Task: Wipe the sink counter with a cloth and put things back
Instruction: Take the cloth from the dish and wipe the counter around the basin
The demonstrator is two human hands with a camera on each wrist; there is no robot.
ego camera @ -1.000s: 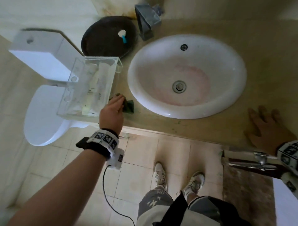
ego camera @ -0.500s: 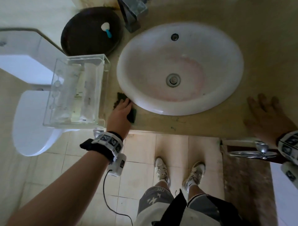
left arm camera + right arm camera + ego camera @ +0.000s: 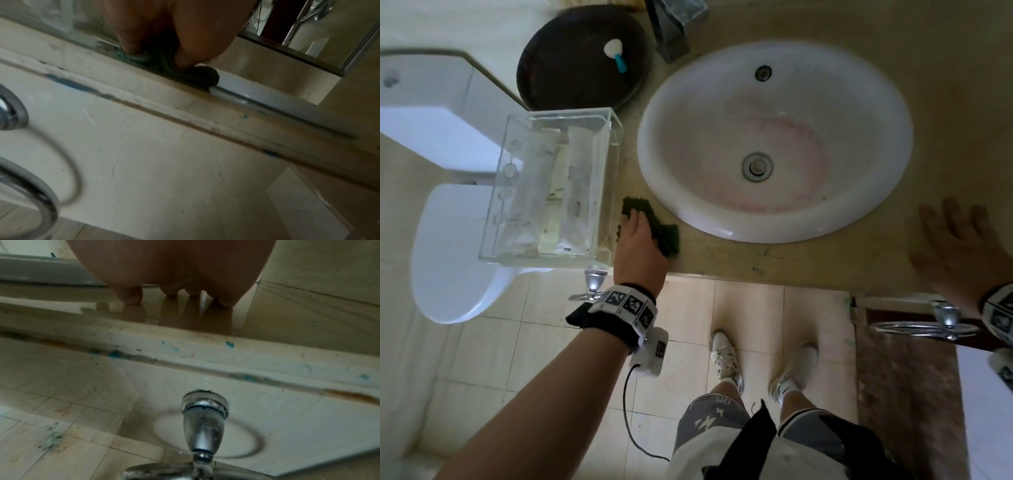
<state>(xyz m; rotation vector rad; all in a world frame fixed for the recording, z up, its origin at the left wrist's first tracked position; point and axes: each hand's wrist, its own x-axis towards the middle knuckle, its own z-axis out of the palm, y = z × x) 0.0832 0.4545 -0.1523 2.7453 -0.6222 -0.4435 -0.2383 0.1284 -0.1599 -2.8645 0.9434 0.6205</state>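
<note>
Cloth (image 3: 654, 224) (dark green) runs diagonally toward the sink (image 3: 774, 140), pressed under flat left hand (image 3: 640, 246).

Glossy stone counter (image 3: 808, 260) — nubby cloth (image 3: 667, 236), chrome ring (image 3: 202, 426).

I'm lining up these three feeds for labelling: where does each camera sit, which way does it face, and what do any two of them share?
Head: on the head, facing down at the sink and counter; shows both forearms, the left hand on the cloth, the right hand flat, legs, shoes.
Left wrist: under the wrist, facing along the counter's front edge; shows fingers pressing the cloth.
Right wrist: under the wrist, facing the counter's edge and a chrome towel ring; shows spread fingertips.
Shared: head and left wrist both show the cloth.
</note>
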